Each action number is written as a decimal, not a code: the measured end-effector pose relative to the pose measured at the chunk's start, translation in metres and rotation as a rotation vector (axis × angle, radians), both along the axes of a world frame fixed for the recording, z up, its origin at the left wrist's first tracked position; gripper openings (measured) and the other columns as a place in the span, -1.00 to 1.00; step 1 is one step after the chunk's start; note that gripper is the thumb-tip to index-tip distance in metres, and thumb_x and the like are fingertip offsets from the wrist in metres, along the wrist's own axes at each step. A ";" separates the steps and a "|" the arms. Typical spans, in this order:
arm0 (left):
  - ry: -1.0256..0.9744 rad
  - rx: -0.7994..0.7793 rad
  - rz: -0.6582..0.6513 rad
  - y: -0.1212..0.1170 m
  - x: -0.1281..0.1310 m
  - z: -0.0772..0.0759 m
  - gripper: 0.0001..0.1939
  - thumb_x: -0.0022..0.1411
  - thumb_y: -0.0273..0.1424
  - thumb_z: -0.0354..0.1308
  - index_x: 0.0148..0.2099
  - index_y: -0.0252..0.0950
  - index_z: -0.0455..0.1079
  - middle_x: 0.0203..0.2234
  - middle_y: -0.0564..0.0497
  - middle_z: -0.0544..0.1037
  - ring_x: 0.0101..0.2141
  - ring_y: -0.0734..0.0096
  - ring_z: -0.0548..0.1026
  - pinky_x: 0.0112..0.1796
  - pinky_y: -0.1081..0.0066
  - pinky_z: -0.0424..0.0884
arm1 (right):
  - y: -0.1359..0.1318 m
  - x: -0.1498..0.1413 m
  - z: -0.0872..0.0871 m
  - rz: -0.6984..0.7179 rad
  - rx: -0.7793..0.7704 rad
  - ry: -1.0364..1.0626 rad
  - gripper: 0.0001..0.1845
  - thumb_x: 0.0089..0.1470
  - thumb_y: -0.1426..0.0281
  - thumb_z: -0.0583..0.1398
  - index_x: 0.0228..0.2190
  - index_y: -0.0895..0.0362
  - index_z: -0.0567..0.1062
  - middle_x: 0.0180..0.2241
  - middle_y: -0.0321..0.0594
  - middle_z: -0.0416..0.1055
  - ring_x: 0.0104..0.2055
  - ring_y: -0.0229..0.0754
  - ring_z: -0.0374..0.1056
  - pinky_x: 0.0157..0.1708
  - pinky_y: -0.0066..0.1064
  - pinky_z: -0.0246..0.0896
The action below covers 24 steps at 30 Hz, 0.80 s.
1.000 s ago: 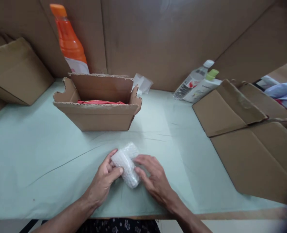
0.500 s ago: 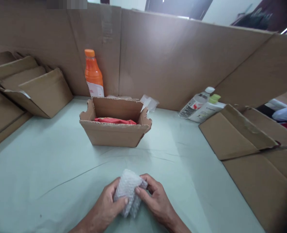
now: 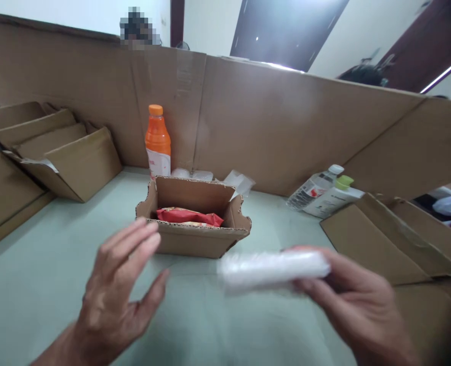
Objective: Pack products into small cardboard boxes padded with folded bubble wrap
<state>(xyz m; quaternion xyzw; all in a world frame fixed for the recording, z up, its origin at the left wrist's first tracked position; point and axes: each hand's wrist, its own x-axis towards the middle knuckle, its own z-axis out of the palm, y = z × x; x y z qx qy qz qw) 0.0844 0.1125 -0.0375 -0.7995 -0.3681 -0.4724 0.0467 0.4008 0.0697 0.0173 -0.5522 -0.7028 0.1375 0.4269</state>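
My right hand point(image 3: 347, 295) grips a folded piece of bubble wrap point(image 3: 267, 269) by its right end, thumb below and fingers above. The wrap is blurred and seen edge-on, held in front of an open cardboard box point(image 3: 187, 244). Whether anything is inside the wrap I cannot tell. My left hand point(image 3: 122, 284) holds nothing; its fingers are stretched out and its thumb is apart, close to the box's near left corner. In the box lies a red packet point(image 3: 189, 217), its lower part hidden by the front wall.
Behind the box stands an orange bottle point(image 3: 158, 142), with clear plastic pieces point(image 3: 239, 182) beside it. A clear bottle point(image 3: 315, 188) and a white, green-capped container point(image 3: 334, 200) lean at the right. Cardboard boxes point(image 3: 88, 162) flank the table point(image 3: 38, 284); a cardboard wall point(image 3: 286, 127) closes the back.
Both hands held the bubble wrap near the front; now my left hand has let go and reached toward the box. My right hand has lifted the wrap forward and to the right. The view has tilted up.
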 end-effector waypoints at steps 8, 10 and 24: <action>0.011 0.111 -0.038 0.042 0.004 -0.030 -0.19 0.18 -0.75 0.14 0.42 -0.26 0.04 -0.19 -0.09 0.58 -0.11 0.23 0.51 0.08 0.03 0.40 | 0.116 -0.041 0.043 0.036 0.187 -0.849 -0.89 0.15 0.36 0.25 -0.37 0.10 0.59 -0.42 -0.19 0.55 -0.38 -0.11 0.41 -0.34 -0.30 0.24; 0.013 0.108 -0.054 0.039 0.001 -0.039 -0.17 0.17 -0.75 0.14 0.42 -0.22 0.03 -0.17 -0.08 0.59 -0.12 0.25 0.52 0.08 0.03 0.39 | 0.140 -0.057 0.033 0.089 0.078 -1.089 -0.89 0.09 0.44 0.25 -0.44 0.13 0.58 -0.45 -0.14 0.57 -0.37 -0.06 0.44 -0.33 -0.27 0.22; -0.139 0.024 0.116 0.034 -0.015 -0.036 -0.14 0.16 -0.59 0.27 0.42 -0.10 0.04 0.15 -0.15 0.39 0.17 0.06 0.38 0.17 0.00 0.34 | 0.138 -0.038 0.019 0.222 -0.021 -0.896 -0.69 0.16 0.54 0.15 -0.12 0.09 0.59 -0.17 -0.09 0.60 -0.14 0.00 0.51 -0.15 -0.21 0.32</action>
